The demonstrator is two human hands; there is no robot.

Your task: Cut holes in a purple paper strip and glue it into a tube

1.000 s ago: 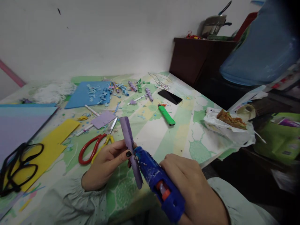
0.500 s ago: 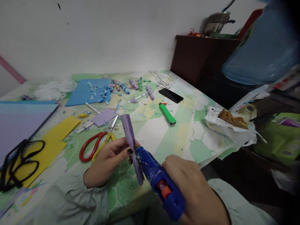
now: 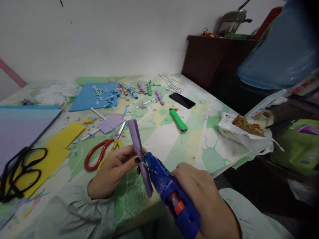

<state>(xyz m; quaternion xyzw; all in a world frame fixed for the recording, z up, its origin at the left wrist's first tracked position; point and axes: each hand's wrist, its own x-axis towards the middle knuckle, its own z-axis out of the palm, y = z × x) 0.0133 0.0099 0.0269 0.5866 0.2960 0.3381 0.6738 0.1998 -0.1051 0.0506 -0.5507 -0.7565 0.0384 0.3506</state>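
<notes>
Between the thumb and fingers of my left hand (image 3: 119, 171) is a curled strip of purple paper (image 3: 136, 137), held tilted above the table. My right hand (image 3: 201, 196) is wrapped round a blue hot glue gun (image 3: 166, 186), whose tip is up against the paper close to my left thumb; I cannot tell whether glue is coming out. Scissors with one red and one yellow handle (image 3: 96, 157) lie just left of my left hand. Beyond them is a flat purple paper piece (image 3: 111, 123) over white sticks (image 3: 91, 134).
Black glasses (image 3: 27, 172) rest on yellow paper (image 3: 56, 146) at left. A green cutter (image 3: 178, 120) and a phone (image 3: 182, 100) lie past my hands. Farther back are fringed paper rolls (image 3: 132, 92) and a blue sheet (image 3: 87, 96). Food in a plastic bag (image 3: 246, 129) sits at right.
The glue gun's tip has shifted slightly up along the purple paper, and its rear end a little right and down. My left hand keeps its hold, nearly still.
</notes>
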